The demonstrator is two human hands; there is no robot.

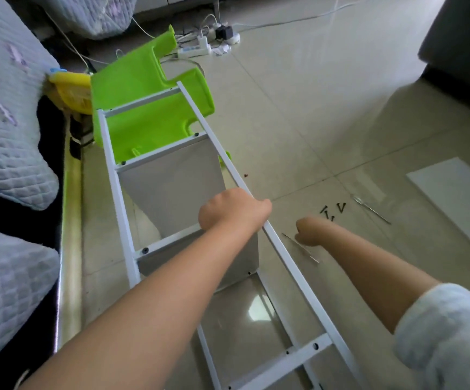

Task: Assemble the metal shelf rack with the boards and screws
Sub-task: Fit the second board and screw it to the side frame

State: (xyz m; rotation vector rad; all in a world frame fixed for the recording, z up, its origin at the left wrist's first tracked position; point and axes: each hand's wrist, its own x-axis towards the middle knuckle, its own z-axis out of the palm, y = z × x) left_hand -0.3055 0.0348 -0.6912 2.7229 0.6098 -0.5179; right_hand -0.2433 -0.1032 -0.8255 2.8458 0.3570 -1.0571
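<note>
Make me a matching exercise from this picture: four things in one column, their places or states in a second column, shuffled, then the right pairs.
Things:
1. left hand
2. right hand
3. green chair
4. screws

Places or states:
A. loose on the floor tiles
B. under the far end of the white frame
C. gripping the frame's right rail
D. down on the floor beside a thin metal tool

Pairs: 1-C, 2-D, 3-B, 4-A
</note>
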